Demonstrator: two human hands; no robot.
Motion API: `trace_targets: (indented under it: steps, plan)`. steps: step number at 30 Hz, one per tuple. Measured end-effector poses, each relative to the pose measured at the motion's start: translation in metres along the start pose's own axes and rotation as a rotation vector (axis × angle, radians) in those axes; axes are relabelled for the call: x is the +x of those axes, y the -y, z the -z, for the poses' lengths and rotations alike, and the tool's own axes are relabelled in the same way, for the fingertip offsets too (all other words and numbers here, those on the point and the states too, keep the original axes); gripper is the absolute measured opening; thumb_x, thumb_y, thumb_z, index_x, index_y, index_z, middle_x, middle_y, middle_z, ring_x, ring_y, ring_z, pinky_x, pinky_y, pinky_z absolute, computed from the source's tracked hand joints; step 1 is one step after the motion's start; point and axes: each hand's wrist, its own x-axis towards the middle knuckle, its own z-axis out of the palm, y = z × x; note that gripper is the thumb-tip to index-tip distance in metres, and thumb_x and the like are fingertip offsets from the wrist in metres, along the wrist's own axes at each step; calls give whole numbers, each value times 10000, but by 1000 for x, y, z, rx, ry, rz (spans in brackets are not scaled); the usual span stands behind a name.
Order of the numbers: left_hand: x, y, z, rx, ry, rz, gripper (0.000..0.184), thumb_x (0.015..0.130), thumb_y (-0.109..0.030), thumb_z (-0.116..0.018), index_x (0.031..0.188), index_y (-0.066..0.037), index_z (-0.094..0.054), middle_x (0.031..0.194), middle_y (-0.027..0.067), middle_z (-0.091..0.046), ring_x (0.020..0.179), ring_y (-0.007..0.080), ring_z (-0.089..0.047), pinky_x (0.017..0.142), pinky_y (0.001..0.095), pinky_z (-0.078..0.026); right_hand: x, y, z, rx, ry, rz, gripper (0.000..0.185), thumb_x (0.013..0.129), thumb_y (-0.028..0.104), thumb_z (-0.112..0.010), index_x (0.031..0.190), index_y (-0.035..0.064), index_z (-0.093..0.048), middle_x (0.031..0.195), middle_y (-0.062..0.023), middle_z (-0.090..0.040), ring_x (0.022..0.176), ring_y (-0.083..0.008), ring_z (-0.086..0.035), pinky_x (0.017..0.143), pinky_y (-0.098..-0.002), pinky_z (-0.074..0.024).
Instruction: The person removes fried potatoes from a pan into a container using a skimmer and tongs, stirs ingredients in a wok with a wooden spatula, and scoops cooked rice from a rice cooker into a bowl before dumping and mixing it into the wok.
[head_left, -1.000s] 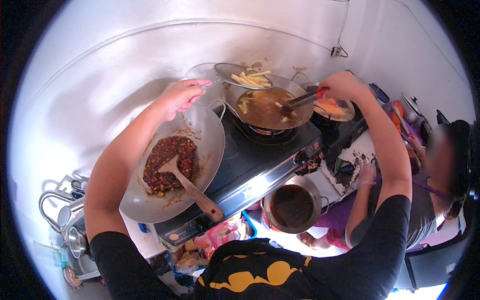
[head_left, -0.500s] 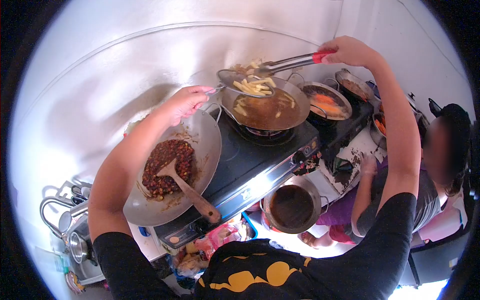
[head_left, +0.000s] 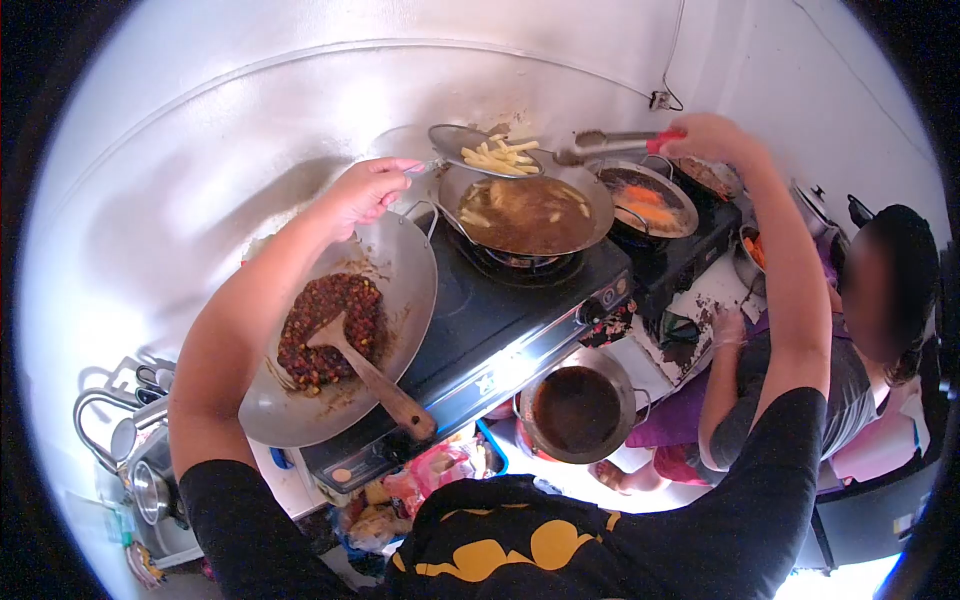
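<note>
My left hand (head_left: 372,196) is closed around the handle of a mesh strainer (head_left: 452,138), which carries a pile of pale yellow fries (head_left: 502,156). The strainer hangs over the far left side of a wok of brown bubbling oil (head_left: 530,225), where a few more light pieces float. In my right hand (head_left: 708,140) are metal tongs (head_left: 615,140) with red grips. Their tips are apart, hold nothing visible, and hover right of the strainer, above the gap between the oil wok and a smaller pan with orange pieces (head_left: 645,205).
At left, a large wok (head_left: 415,300) holds a dark red chunky mixture and a wooden spatula (head_left: 375,385). A pot of dark liquid (head_left: 577,410) stands low before the stove (head_left: 480,320). Another person (head_left: 770,390) sits at right, a hand near a worn white surface.
The tongs have swung right, away from the strainer, and their tips are now spread. The strainer with the fries has risen slightly.
</note>
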Motion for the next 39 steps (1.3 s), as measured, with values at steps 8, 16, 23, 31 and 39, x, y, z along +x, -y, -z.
trace_targets:
  steps: [8, 16, 23, 31, 39]
  plan:
    - [-7, -9, 0, 10, -22, -5, 446, 840, -152, -533, 1279, -74, -513, 629, -65, -402, 443, 15, -253, 389, 179, -184, 16, 27, -67, -154, 193, -26, 475, 754, 424, -649, 1061, 64, -617, 972, -163, -649, 915, -343, -619, 784, -434, -485]
    - [-8, -8, 2, 27, -33, 13, 465, 829, -154, -540, 1287, -77, -508, 641, -64, -402, 458, 18, -257, 398, 176, -187, 32, 44, -103, -144, 39, -1, 352, 788, 347, -637, 1007, 71, -622, 922, -151, -653, 895, -328, -626, 745, -449, -499]
    - [-6, -4, 5, 18, -30, 15, 469, 826, -151, -544, 1285, -67, -507, 640, -61, -402, 460, 16, -262, 389, 178, -185, 34, 46, -96, -142, -2, 3, 299, 776, 334, -627, 979, 117, -653, 892, -134, -658, 866, -319, -628, 727, -443, -495]
    - [-5, 1, 5, 28, -29, 32, 476, 815, -141, -540, 1284, -66, -506, 647, -57, -417, 451, 20, -263, 386, 178, -186, 19, 35, -29, -57, -21, 3, 321, 797, 350, -601, 1043, 151, -654, 936, -122, -659, 912, -306, -618, 782, -422, -481]
    - [3, 1, -5, 56, -29, 34, 455, 818, -141, -526, 1271, -98, -532, 599, -76, -386, 432, 21, -257, 382, 188, -181, 8, 32, 36, 218, -155, 215, 421, 810, 410, -595, 1072, 82, -637, 941, -153, -653, 888, -319, -611, 785, -401, -469]
